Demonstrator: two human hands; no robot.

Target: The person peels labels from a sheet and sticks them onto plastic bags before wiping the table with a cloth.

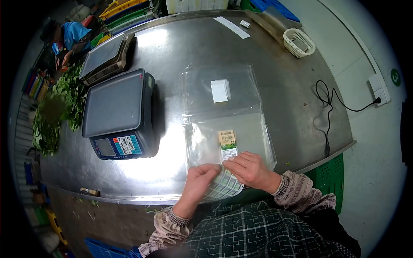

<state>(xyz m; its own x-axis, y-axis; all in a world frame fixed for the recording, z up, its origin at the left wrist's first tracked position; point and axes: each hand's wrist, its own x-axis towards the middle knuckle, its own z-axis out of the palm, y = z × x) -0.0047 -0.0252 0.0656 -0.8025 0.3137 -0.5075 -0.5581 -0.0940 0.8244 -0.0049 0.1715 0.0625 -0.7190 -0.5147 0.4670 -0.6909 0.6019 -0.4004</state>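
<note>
Left hand grips the label sheet; right hand pinches its top edge, beside the sticker on a clear plastic bag on the steel tabletop

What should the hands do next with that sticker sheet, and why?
Probably peel one sticker off the sheet. The left hand holds the sheet at the near edge of the table. The right hand pinches its top edge with the fingers, right beside the clear bag, which already carries one label.
</note>
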